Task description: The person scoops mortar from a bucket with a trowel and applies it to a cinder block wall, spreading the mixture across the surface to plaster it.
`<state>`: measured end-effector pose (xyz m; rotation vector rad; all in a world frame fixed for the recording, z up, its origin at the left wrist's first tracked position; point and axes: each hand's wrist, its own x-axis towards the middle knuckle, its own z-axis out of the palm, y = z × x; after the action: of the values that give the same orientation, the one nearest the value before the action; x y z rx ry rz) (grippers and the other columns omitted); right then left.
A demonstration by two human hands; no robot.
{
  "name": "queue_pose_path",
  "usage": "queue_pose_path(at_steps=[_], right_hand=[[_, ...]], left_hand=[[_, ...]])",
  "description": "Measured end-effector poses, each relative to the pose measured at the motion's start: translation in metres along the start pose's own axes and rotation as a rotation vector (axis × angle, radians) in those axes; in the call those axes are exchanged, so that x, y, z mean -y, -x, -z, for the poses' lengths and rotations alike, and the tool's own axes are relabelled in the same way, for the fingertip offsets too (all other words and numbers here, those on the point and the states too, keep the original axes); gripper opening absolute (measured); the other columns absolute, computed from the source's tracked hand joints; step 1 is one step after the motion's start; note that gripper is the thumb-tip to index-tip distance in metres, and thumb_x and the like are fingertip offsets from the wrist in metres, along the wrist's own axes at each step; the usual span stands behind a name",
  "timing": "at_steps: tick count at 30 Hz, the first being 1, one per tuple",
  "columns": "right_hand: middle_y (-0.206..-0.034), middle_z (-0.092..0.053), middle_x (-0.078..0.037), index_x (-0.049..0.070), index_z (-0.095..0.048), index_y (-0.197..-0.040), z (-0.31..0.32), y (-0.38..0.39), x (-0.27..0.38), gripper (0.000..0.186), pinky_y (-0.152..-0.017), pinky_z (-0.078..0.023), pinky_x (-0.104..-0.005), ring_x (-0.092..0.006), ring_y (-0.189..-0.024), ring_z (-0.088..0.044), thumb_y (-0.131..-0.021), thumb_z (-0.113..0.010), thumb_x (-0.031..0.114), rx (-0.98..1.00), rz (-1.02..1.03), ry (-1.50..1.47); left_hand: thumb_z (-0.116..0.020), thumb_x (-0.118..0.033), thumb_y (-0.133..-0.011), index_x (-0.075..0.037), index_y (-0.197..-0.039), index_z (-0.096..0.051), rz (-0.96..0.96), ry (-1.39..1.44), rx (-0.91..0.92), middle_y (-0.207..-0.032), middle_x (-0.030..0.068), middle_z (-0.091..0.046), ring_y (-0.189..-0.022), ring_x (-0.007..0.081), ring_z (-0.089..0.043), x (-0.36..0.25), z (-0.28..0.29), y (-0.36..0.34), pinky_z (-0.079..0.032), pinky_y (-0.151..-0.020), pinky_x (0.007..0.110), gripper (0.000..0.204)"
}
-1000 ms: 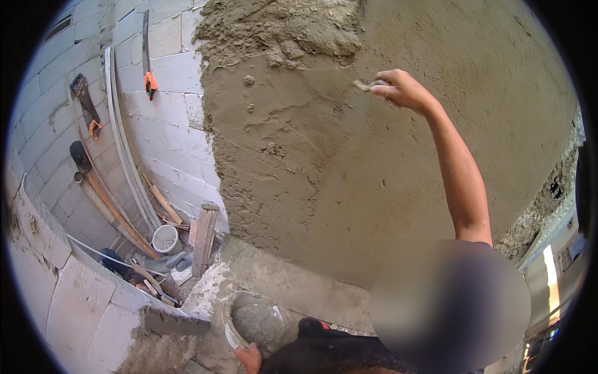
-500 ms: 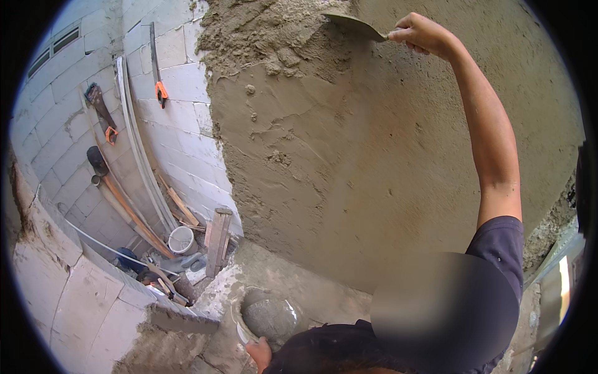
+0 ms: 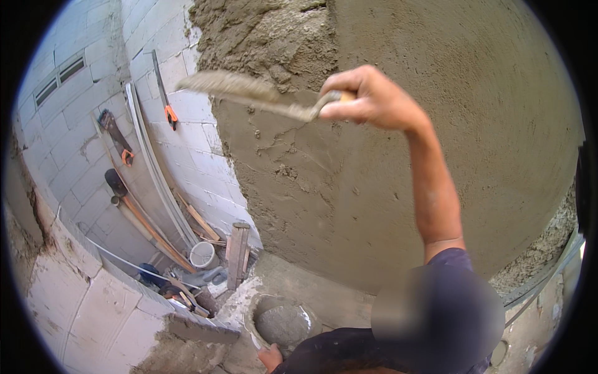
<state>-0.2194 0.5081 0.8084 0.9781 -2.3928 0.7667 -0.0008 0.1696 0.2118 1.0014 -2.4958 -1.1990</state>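
Trowel point(image 3: 277, 110), carrying mortar point(image 3: 233, 85), is high above the bucket point(image 3: 269, 304). Right hand point(image 3: 372, 100): grip wrapped around the trowel. Left hand point(image 3: 270, 358): grip curled on the bucket's rim. Apparent step: plastering. Next move probably calls for controlled transfer onto the wall point(image 3: 386, 187) beyond the bucket.
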Motion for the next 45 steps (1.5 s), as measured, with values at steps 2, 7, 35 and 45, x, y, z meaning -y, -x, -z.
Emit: queue_pose_path(at_steps=[2, 7, 35, 45], right_hand=[[-0.066, -0.061, 0.0, 0.004, -0.071, -0.091, -0.024, -0.002, -0.011, 0.02, -0.042, -0.039, -0.0199, -0.0043, -0.05, -0.051, -0.087, -0.075, 0.023, 0.068, 0.05, -0.306], [-0.063, -0.056, 0.001, 0.006, -0.068, -0.092, -0.06, 0.039, -0.143, 0.024, -0.047, -0.044, -0.024, -0.0089, -0.054, -0.053, -0.091, -0.067, 0.03, -0.471, -0.434, -0.537], [-0.086, -0.067, -0.023, -0.003, -0.055, -0.101, -0.016, -0.02, -0.107, 0.035, -0.071, -0.051, -0.0491, -0.034, -0.075, -0.065, -0.099, -0.053, 0.033, -0.679, -0.552, 0.573], [-0.104, -0.068, -0.028, -0.005, -0.056, -0.112, -0.185, -0.151, -0.136, 0.037, -0.09, -0.05, -0.055, -0.0445, -0.103, -0.065, -0.097, -0.051, 0.029, -0.471, -0.637, 0.541]], left_hand=[[-0.07, -0.017, -0.064, 0.012, -0.072, -0.055, -0.008, 0.002, -0.002, -0.061, 0.0249, -0.053, -0.059, 0.0347, -0.051, 0.0, 0.002, -0.003, -0.042, -0.065, 0.049, 0.034], [-0.07, -0.023, -0.071, 0.012, -0.084, -0.057, -0.045, -0.001, 0.084, -0.077, 0.0265, -0.056, -0.074, 0.0375, -0.053, -0.015, 0.0, -0.007, -0.042, -0.076, 0.048, 0.039], [-0.063, -0.011, -0.069, 0.011, -0.067, -0.049, -0.113, 0.2, 0.095, -0.058, 0.0247, -0.052, -0.057, 0.0372, -0.048, -0.024, -0.01, 0.023, -0.041, -0.061, 0.05, 0.027], [-0.065, -0.012, -0.068, 0.012, -0.067, -0.049, -0.032, 0.088, 0.152, -0.058, 0.0247, -0.05, -0.057, 0.0373, -0.048, -0.005, -0.001, 0.003, -0.041, -0.061, 0.05, 0.029]])
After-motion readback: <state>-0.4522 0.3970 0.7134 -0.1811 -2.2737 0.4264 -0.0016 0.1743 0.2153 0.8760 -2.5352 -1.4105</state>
